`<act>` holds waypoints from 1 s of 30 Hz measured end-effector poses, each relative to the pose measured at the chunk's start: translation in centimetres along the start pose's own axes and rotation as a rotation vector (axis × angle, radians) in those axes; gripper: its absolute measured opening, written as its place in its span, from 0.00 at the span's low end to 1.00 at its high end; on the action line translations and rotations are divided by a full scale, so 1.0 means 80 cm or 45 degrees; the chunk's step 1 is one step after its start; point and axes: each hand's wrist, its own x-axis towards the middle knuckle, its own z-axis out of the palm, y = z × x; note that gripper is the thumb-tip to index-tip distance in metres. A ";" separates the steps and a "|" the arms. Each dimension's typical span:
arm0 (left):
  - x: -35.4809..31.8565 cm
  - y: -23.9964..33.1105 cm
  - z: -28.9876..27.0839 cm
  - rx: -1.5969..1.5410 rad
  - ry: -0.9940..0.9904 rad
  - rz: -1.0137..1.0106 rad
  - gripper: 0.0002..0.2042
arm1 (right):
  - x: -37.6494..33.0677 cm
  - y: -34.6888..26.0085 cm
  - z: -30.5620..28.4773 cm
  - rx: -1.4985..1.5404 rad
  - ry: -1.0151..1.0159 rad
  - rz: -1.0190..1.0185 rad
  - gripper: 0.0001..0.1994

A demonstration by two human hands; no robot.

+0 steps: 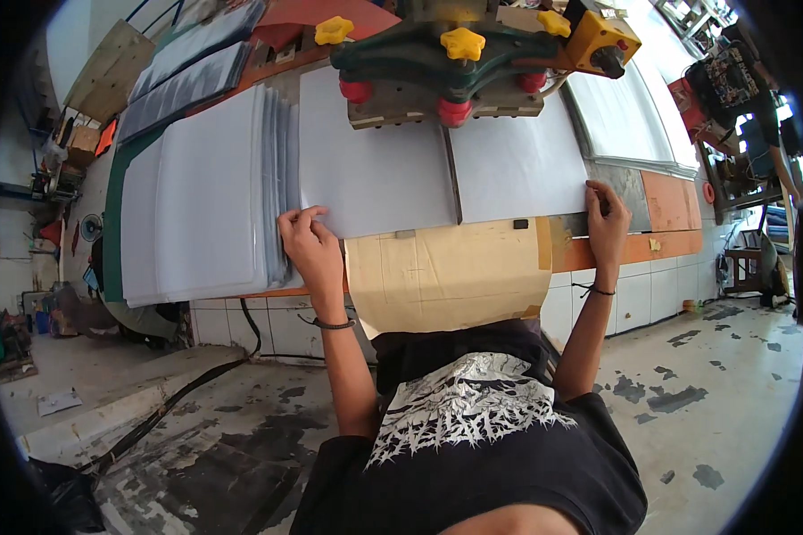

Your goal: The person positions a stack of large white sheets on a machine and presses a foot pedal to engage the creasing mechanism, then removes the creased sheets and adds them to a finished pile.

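Observation:
A large white sheet lies flat on the worktable under a green press frame with yellow and red knobs. My left hand pinches the sheet's near left corner. My right hand presses on the near right corner of the adjoining white sheet. A dark seam runs between the two white areas. Brown paper hangs over the table's front edge between my arms.
A thick stack of white and clear sheets sits left of my left hand. More sheets lie at the right on the orange table. Dark trays rest at the back left. A black cable crosses the stained floor.

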 end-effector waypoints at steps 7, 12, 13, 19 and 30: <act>0.001 0.003 -0.003 -0.025 -0.030 -0.016 0.11 | 0.000 0.001 0.001 0.020 -0.009 0.037 0.09; 0.001 0.003 -0.005 -0.055 -0.039 -0.014 0.11 | 0.000 -0.001 0.002 0.000 0.011 0.017 0.09; 0.001 0.002 -0.003 -0.062 -0.043 -0.016 0.11 | 0.001 -0.003 0.002 0.002 0.016 0.011 0.08; 0.001 0.005 -0.005 -0.038 -0.030 0.017 0.11 | 0.001 0.001 0.001 0.019 -0.011 0.047 0.08; 0.001 0.001 -0.002 -0.072 -0.012 0.006 0.12 | -0.001 0.004 0.000 -0.008 -0.015 -0.038 0.07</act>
